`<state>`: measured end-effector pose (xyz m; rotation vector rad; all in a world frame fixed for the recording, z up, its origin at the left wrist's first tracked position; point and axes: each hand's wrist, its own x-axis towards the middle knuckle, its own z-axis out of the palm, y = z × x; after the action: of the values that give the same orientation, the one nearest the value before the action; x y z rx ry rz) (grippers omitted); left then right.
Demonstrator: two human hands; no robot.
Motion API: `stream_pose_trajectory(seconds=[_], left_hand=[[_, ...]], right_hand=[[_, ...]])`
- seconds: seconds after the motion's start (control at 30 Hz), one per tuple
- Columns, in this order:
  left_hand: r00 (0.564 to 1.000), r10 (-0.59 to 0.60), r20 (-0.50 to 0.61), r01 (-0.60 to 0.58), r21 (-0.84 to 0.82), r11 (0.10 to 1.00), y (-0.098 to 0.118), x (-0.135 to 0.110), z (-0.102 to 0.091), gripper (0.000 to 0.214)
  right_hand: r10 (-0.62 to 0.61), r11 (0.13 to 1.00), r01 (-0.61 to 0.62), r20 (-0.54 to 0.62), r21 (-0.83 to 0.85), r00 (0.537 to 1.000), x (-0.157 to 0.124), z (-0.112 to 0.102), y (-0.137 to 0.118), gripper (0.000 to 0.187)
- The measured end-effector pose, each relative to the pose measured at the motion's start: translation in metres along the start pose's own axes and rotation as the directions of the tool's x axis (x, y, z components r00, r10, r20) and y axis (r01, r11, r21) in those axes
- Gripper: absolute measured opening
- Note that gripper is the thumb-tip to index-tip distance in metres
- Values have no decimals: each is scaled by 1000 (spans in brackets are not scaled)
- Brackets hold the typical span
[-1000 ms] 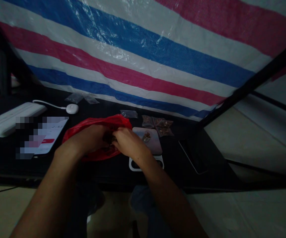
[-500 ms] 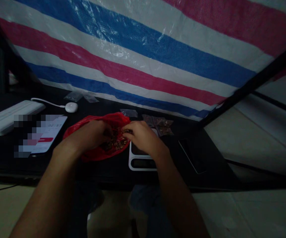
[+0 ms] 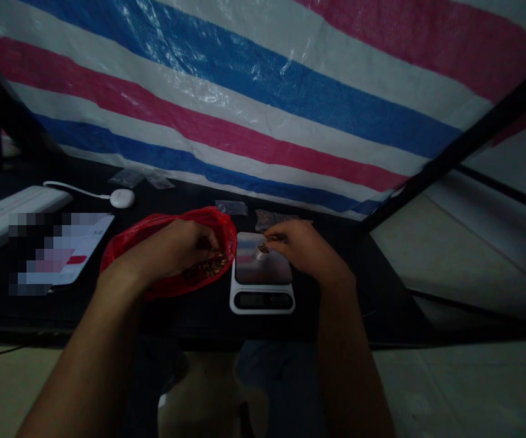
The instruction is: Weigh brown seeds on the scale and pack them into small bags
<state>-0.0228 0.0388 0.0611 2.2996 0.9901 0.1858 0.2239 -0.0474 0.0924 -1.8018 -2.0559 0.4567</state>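
My left hand point(image 3: 171, 249) is closed on the rim of a red plastic bag point(image 3: 148, 234) lying on the dark table point(image 3: 199, 313). Small brown pieces point(image 3: 208, 266) show inside the bag's mouth. To its right stands a small white digital scale point(image 3: 261, 277). My right hand point(image 3: 301, 246) hovers over the scale's far edge, its fingertips pinched above a little pile of brown pieces point(image 3: 263, 249) on the platform. Whether the pinch holds anything is too small to see.
Several small clear bags point(image 3: 272, 219) lie behind the scale, others point(image 3: 137, 178) further left. A white device point(image 3: 5, 213) with a cable and round puck point(image 3: 122, 198) sits at the left, beside a lit phone point(image 3: 57, 252). A dark phone lies right. A striped tarp point(image 3: 263, 91) hangs behind.
My right hand left the red bag's mouth and moved right over the scale platform. The left hand stayed on the bag. The view shifted slightly.
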Motion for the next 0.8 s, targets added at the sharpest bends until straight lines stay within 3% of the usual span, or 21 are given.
stream_pose_trajectory(seconds=[0.2, 0.37, 0.57, 0.8], left_hand=[[999, 51, -17, -52, -30, 998, 1, 5, 3, 22], [996, 82, -40, -83, -25, 996, 3, 6, 4, 21], [989, 131, -68, -133, -14, 991, 1, 8, 6, 21], [977, 186, -100, -190, -32, 981, 6, 11, 9, 19]], right_hand=[[-36, 999, 36, 7, 24, 999, 0, 1, -2, 17], [-39, 999, 40, -86, 2, 996, -2, -3, -5, 19], [-38, 996, 36, 24, 76, 999, -1, 4, 0, 15], [-13, 998, 11, 24, 64, 1000, 1, 7, 3, 19]])
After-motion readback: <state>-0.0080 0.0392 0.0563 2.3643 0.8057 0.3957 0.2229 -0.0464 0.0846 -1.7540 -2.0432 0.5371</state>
